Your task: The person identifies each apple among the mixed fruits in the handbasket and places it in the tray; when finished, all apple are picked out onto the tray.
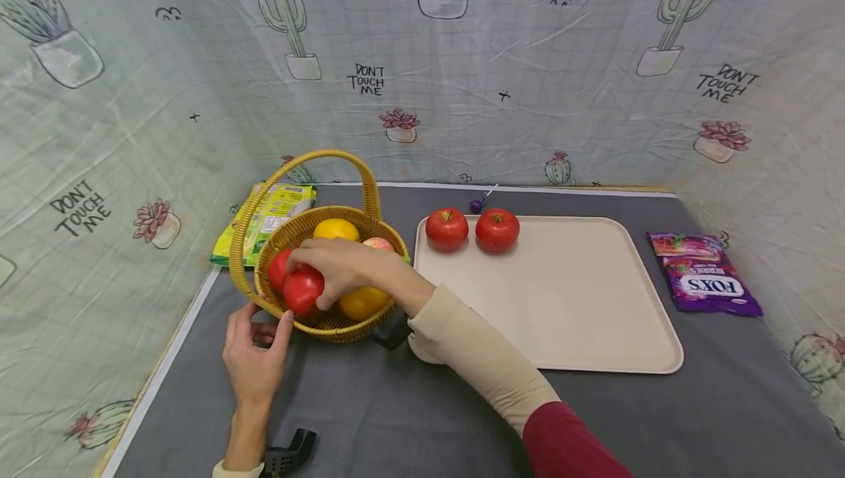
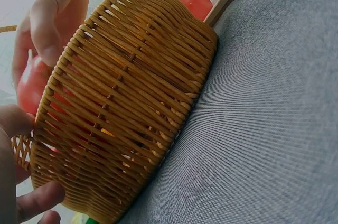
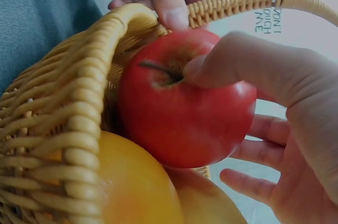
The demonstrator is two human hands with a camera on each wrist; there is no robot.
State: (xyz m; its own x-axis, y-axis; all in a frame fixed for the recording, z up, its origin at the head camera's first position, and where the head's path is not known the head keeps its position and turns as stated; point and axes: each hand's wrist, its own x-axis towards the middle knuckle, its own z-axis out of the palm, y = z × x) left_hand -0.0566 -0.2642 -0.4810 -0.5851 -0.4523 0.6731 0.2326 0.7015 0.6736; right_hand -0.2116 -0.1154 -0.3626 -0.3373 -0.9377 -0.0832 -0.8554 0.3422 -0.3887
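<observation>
A yellow wicker basket [image 1: 335, 334] with a tall handle stands on the left of the table. My right hand [image 1: 346, 262] reaches into it and grips a red apple [image 1: 303, 293], thumb by the stem in the right wrist view. My left hand [image 1: 254, 357] holds the basket's near-left rim by the handle's foot, thumb on the rim and fingers outside. Around the gripped apple lie another red apple [image 1: 277, 271], a yellow fruit [image 1: 336, 229], an orange-yellow fruit [image 1: 364, 304] and a partly hidden pinkish fruit [image 1: 379, 243]. Through the wicker [image 2: 127, 86], red and yellow show in the left wrist view.
Right of the basket lies a beige tray [image 1: 581, 295], with a red apple [image 1: 447, 229] and a second apple [image 1: 497, 230] at its far-left corner. Behind it is a purple lollipop [image 1: 477, 206]. A purple candy bag [image 1: 706, 276] lies right, a yellow-green packet [image 1: 280, 208] behind the basket.
</observation>
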